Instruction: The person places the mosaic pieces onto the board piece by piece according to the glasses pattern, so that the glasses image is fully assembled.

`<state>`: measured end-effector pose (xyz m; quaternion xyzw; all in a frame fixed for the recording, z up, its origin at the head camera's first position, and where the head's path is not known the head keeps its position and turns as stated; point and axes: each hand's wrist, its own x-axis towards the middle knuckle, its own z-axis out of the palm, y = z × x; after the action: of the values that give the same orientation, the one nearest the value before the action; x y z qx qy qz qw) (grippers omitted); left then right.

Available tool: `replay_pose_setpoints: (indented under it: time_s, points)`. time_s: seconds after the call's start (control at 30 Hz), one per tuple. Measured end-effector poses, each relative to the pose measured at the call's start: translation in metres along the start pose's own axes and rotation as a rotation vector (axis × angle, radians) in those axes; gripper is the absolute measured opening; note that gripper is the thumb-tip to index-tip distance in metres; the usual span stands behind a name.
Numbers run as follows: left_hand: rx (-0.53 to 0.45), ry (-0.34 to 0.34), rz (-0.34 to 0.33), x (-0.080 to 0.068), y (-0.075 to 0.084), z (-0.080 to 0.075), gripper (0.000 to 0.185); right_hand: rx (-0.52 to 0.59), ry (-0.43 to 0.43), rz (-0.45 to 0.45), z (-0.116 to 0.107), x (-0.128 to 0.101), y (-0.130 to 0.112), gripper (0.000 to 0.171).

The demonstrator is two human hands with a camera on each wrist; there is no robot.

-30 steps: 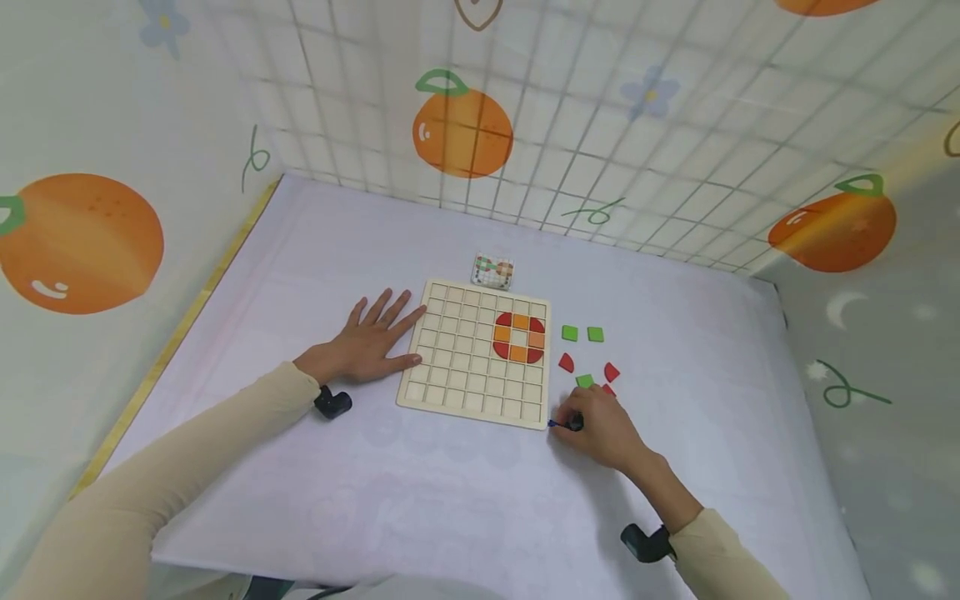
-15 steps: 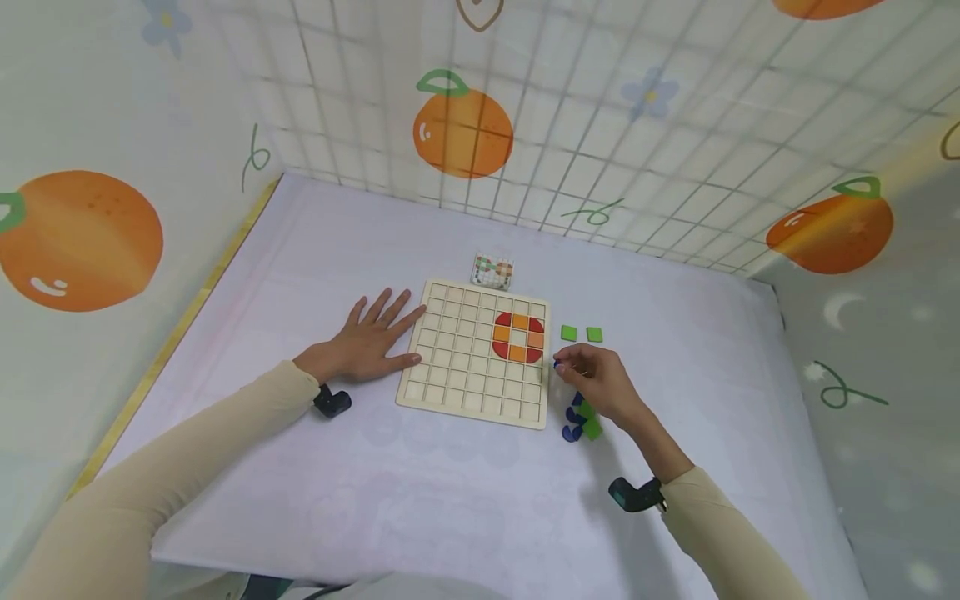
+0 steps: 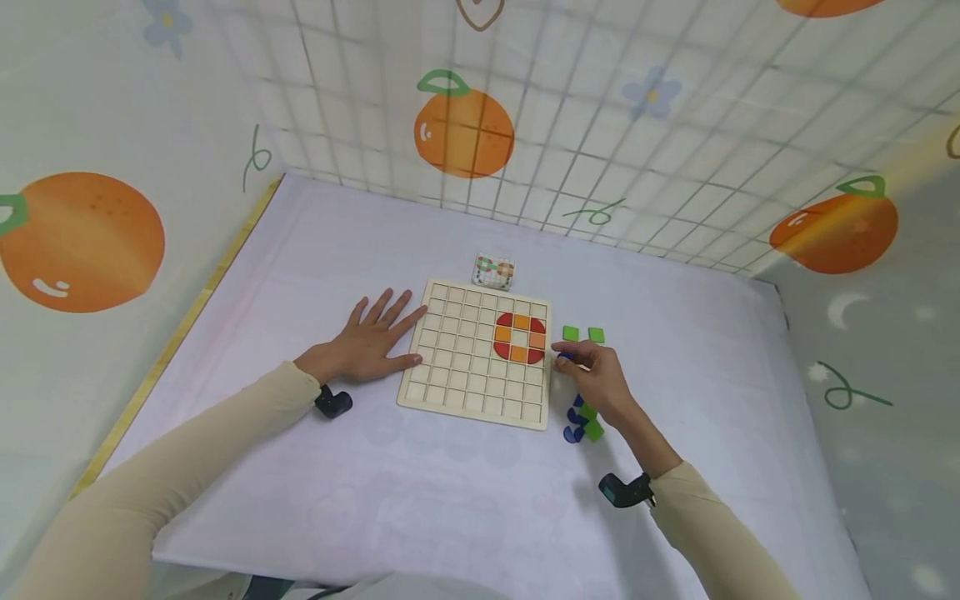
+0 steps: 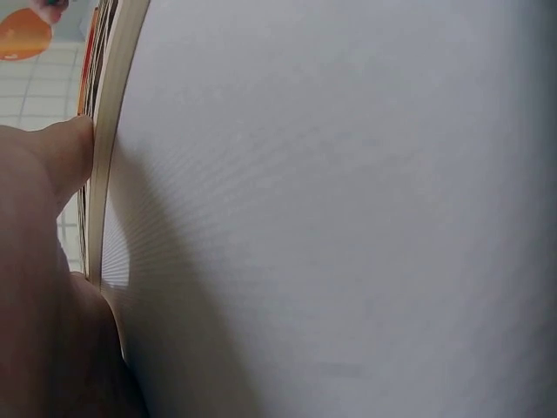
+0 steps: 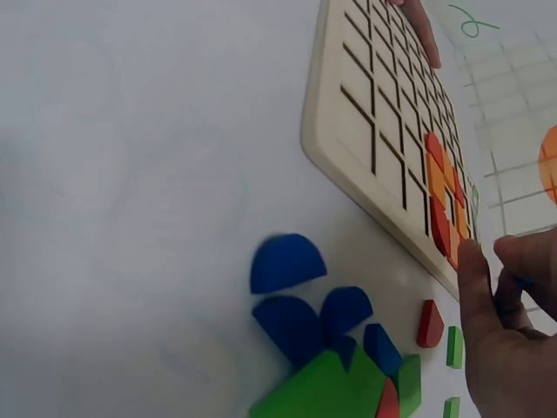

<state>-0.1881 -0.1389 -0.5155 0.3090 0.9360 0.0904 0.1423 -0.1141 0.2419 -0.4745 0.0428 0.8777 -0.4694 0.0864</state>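
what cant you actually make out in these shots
- Piece pinched by the right hand: fingers cover most of it in the head view; its shape is unclear.
- Small card beyond the wooden board: too small to read.
- Left hand: the left wrist view shows only a thumb close up.

A pale wooden grid board (image 3: 465, 367) is lying on a lilac-white desk (image 3: 420, 492), showing a ring of red and orange pieces (image 3: 519, 337) around one bare square near its far right corner. Right of the board, two bright green squares (image 3: 583, 334) are sitting far, and a heap of dark blue and green pieces (image 3: 582, 421) is sitting near. In the right wrist view a small red piece (image 5: 429, 323) is showing beside the blue ones. Cream sleeves (image 3: 187, 450) are covering both arms. The walls (image 3: 600, 125) are carrying oranges, green leaves and pale blue flowers over a grey-lined white grid
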Motion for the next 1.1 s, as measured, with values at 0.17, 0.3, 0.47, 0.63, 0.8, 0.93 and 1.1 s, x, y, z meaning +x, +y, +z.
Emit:
replay_pose_setpoints:
  time_s: [0.17,0.3,0.47,0.63,0.8,0.93,1.1]
  points:
    - [-0.003,0.002,0.001,-0.001,0.001,-0.002,0.086,-0.053,0.019,-0.030,0.006,-0.001,0.000,0.017]
    - [0.006,0.002,-0.004,-0.001,0.001,-0.001,0.086,-0.030,0.045,-0.008,0.011,-0.001,0.002,0.015]
    - [0.007,0.000,-0.009,-0.002,0.001,-0.001,0.085,-0.025,0.061,0.024,0.019,-0.001,0.005,0.017]
    - [0.008,-0.002,-0.008,-0.001,0.001,-0.001,0.085,-0.121,0.070,-0.021,0.027,0.002,0.004,0.015]
    - [0.005,-0.002,-0.005,-0.002,0.002,-0.002,0.085,-0.178,0.070,-0.049,0.033,0.003,0.000,0.010]
    - [0.001,-0.004,-0.003,-0.001,0.002,-0.002,0.085,-0.189,0.070,-0.074,0.035,0.001,-0.003,0.008]
    - [-0.001,-0.007,-0.004,0.000,0.001,-0.001,0.087,-0.222,0.055,-0.082,0.031,-0.002,0.001,0.008]
